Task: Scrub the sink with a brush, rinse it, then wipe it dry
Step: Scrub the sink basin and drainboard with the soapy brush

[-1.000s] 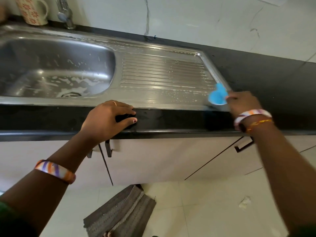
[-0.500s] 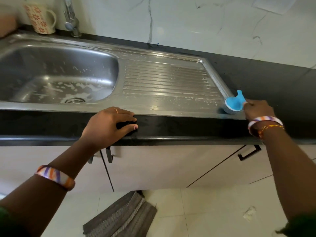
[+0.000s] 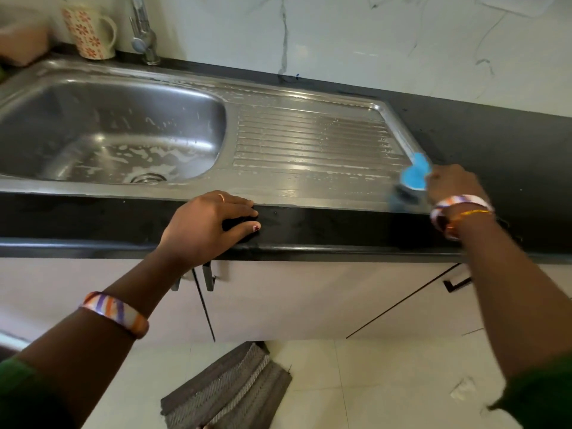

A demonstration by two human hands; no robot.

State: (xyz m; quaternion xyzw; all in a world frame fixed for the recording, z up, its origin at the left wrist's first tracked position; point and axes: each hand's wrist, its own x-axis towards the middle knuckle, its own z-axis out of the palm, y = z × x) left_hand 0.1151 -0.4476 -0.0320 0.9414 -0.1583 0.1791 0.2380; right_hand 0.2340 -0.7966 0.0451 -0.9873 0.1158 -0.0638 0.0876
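Since half a second ago the right hand [image 3: 453, 185] has carried the blue brush [image 3: 413, 178] a little along the front right corner of the drainboard, and the brush now shows blurred, with its bristles smeared over the steel edge; a second ago it sat at much the same corner. Nothing else on the counter has shifted, and the left hand [image 3: 205, 226] lies where it lay before.

Head view: the right hand's fingers are curled round the handle end of the brush, holding it with the blue head turned toward the sink [image 3: 130, 97]. The bristle end touches the drainboard [image 3: 309, 144] just at its right front rim, where steel meets the black countertop [image 3: 340, 227]. The left hand rests on the front strip of the countertop, fingers stretched forward and loosely bent, thumb apart from them; whether it holds anything in the dark gap under the fingers cannot be told. Suds and wet streaks lie in the sink basin near the drain [image 3: 148, 178] and along the drainboard ribs. A flowered mug [image 3: 89, 30] stands by the tap [image 3: 144, 38] at the back left. Below, a grey mat [image 3: 229, 391] lies on the pale floor tiles before the white cabinet doors [image 3: 294, 298].
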